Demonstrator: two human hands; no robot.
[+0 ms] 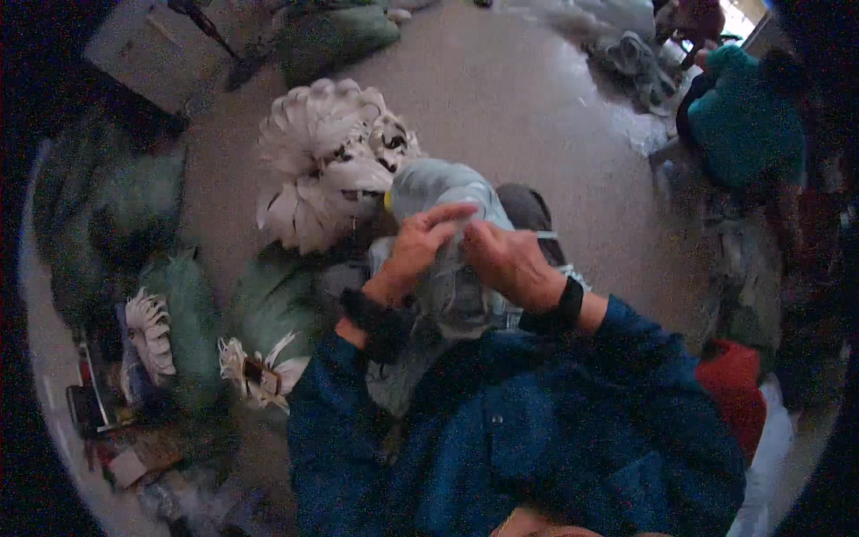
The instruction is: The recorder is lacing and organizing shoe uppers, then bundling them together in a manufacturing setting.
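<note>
Over my lap lies a pale blue-grey, soft-looking bundle (447,183) with a yellow spot at its left end. My left hand (419,246) is over its near side, fingers stretched toward the right and slightly apart. Close beside it, my right hand (514,264) has its fingers curled into a pinch, and whatever they hold is too small or blurred to make out. Left of the bundle, a large heap of white, layered pieces (309,134) fans out on the floor.
Green sacks (192,313) stand at the left, with a smaller fan of white pieces (152,331) and a white-stripped bundle (264,371) beside them. A person in teal (747,116) sits at the far right. Red cloth (734,389) lies near my right elbow.
</note>
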